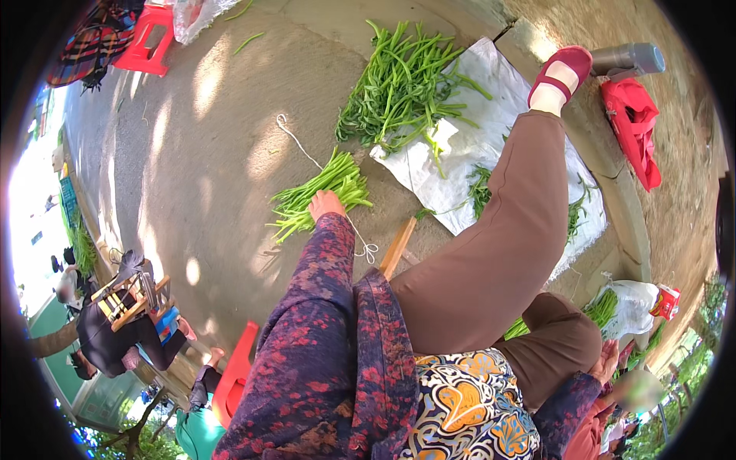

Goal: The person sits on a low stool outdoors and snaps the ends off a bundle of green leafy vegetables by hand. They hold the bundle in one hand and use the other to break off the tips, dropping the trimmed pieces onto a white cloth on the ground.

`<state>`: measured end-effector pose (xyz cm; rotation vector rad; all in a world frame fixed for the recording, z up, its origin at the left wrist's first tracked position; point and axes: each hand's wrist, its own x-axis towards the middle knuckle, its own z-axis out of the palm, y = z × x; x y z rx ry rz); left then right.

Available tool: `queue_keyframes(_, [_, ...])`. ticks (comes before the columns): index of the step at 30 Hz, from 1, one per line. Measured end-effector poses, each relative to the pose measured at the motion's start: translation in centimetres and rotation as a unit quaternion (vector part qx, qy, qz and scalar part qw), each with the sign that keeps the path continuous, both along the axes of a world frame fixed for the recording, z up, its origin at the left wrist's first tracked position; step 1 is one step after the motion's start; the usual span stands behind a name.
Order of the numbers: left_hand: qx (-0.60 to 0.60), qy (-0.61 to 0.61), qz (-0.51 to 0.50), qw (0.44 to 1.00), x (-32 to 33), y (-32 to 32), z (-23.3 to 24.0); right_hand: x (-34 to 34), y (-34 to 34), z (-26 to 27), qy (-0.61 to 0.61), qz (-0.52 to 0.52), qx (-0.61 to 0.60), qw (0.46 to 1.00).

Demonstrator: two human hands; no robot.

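My left hand lies over a bundle of green leafy-vegetable stems on the concrete, its fingers curled onto the stems. A white string runs beneath the bundle, with a looped end showing nearer to me. Beyond my right knee, my right hand is held with its fingers apart and nothing visible in it. A big loose heap of leafy stems lies ahead, partly on a white woven sheet.
My outstretched leg crosses the sheet. A wooden piece stands by my lap. Right are a metal flask, a red bag and a plastic bag. Red stools and other people are around.
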<state>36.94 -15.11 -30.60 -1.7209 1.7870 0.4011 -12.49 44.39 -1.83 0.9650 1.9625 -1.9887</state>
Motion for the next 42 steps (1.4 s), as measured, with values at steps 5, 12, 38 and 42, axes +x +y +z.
queue_keyframes(5, [0.002,-0.021,0.004,1.0,-1.9,-0.4,-0.1,1.0,3.1,1.1,-0.032,-0.022,-0.036,0.999])
queue_keyframes(12, [0.016,-0.023,0.017,0.999,-1.7,-0.7,-1.6,1.3,3.4,1.3,-0.064,-0.08,0.043,0.994])
queue_keyframes(38, [0.111,-0.143,-0.087,0.98,-1.1,-2.1,-4.9,3.1,0.3,0.3,-0.007,-0.027,0.043,0.999])
queue_keyframes(42, [0.133,-0.082,-0.066,0.986,-0.2,-2.7,-4.5,2.9,-0.7,0.3,-0.012,0.049,0.142,0.989])
